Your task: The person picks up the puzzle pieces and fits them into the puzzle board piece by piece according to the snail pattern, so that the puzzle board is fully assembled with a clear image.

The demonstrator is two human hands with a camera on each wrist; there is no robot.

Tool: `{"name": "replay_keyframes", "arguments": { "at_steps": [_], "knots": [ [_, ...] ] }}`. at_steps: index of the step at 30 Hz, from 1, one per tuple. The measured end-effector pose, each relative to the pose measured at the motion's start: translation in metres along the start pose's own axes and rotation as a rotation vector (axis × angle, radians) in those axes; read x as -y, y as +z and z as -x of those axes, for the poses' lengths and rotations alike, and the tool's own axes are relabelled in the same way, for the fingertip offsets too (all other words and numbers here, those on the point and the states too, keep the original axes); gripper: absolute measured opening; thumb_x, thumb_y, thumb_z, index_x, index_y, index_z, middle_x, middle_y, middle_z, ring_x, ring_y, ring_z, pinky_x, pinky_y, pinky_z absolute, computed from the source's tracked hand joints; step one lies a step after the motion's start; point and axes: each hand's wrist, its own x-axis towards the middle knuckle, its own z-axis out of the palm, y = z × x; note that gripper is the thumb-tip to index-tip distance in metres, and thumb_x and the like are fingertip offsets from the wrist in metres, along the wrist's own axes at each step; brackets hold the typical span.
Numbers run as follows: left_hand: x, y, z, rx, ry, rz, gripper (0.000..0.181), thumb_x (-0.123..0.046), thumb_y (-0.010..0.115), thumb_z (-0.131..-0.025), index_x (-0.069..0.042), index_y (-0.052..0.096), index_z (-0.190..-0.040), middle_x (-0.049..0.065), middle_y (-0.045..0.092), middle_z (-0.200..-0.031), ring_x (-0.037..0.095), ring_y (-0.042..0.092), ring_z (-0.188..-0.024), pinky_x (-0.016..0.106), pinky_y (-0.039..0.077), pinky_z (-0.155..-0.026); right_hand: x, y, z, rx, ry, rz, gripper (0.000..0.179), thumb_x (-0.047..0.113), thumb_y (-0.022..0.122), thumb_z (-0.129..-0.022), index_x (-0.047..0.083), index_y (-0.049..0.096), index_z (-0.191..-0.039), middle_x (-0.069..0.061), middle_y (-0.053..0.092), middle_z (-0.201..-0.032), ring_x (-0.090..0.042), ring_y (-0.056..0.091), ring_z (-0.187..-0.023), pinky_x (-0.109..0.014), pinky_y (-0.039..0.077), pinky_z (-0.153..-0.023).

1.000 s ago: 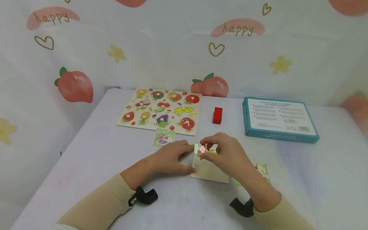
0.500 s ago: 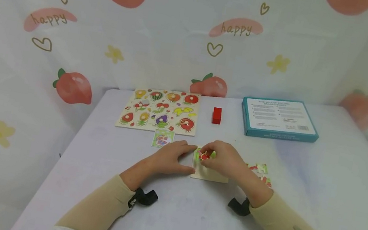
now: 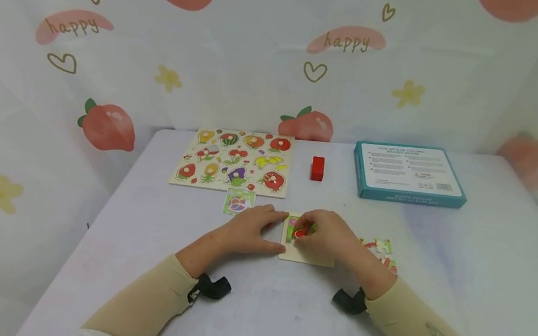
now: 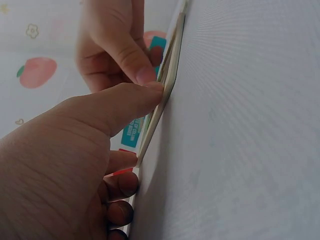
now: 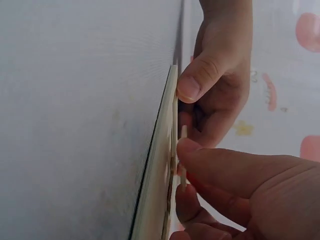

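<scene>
Backdrop cloth: soft white fabric, printed with rounded peaches, yellow flowers and thin heart outlines.
Desk: covered by pale, smooth-looking cloth.
Fruit board: flat light wood, near the backdrop, with coloured fruit shapes in three rows.
Box: flat, rectangular, teal at its sides, a white printed panel on its top; it lies at the far right.
Left hand: thumb and index finger are spread apart, both touching the left edge of the small board; the other fingers bend below.
Right hand: thumb and fingers pinch one puzzle piece, over the upper left part of the small board.
Small board: nearly square, thin, of pale plain wood; green printed pieces lie at its upper left.
Loose pieces: green and red, with interlocking edges, partly hidden behind the right forearm.
Picture card: square, green-bordered, just at the near edge of the fruit board.
Block: red, straight-edged, between fruit board and box.
Puzzle piece: thin, its pale edge visible; I cannot tell if it touches the small board.
</scene>
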Motion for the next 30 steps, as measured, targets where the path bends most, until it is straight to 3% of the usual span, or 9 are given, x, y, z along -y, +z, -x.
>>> {"name": "replay_keyframes", "arguments": {
  "at_steps": [7,17,22,30],
  "knots": [
    [-0.002,0.000,-0.001,0.002,0.011,-0.004,0.075,-0.049,0.076,-0.089,-0.015,0.052,-0.152,-0.003,0.050,-0.098,0.014,0.048,-0.089,0.031,0.040,-0.076,-0.009,0.003,-0.004,-0.005,-0.090,0.036,0.019,0.022,0.085,-0.086,0.016,0.082,-0.104,0.004,0.068,-0.099,-0.019,0.057,-0.098,-0.039,0.049,-0.091],
    [-0.001,0.000,-0.002,-0.004,0.013,-0.001,0.075,-0.050,0.076,-0.089,-0.015,0.052,-0.151,-0.003,0.050,-0.097,0.013,0.047,-0.087,0.031,0.040,-0.075,-0.008,0.000,-0.001,0.048,-0.207,0.181,0.026,0.022,0.083,-0.089,0.017,0.082,-0.114,0.004,0.059,-0.097,-0.015,0.054,-0.087,-0.030,0.046,-0.074],
    [-0.002,-0.001,0.001,-0.005,0.004,0.005,0.075,-0.050,0.076,-0.089,-0.016,0.052,-0.151,-0.003,0.050,-0.097,0.014,0.047,-0.088,0.032,0.040,-0.076,-0.007,-0.007,0.002,0.085,-0.216,0.216,0.035,0.025,0.082,-0.089,0.021,0.078,-0.123,0.002,0.060,-0.102,-0.017,0.055,-0.091,-0.030,0.048,-0.077],
    [-0.002,-0.002,0.000,0.000,0.005,-0.003,0.076,-0.051,0.075,-0.089,-0.015,0.052,-0.152,-0.004,0.050,-0.099,0.014,0.048,-0.089,0.032,0.041,-0.076,-0.009,-0.028,0.009,0.073,-0.201,0.163,0.042,0.028,0.081,-0.090,0.019,0.073,-0.131,-0.003,0.064,-0.116,-0.021,0.057,-0.104,-0.039,0.052,-0.090]
  ]
}}
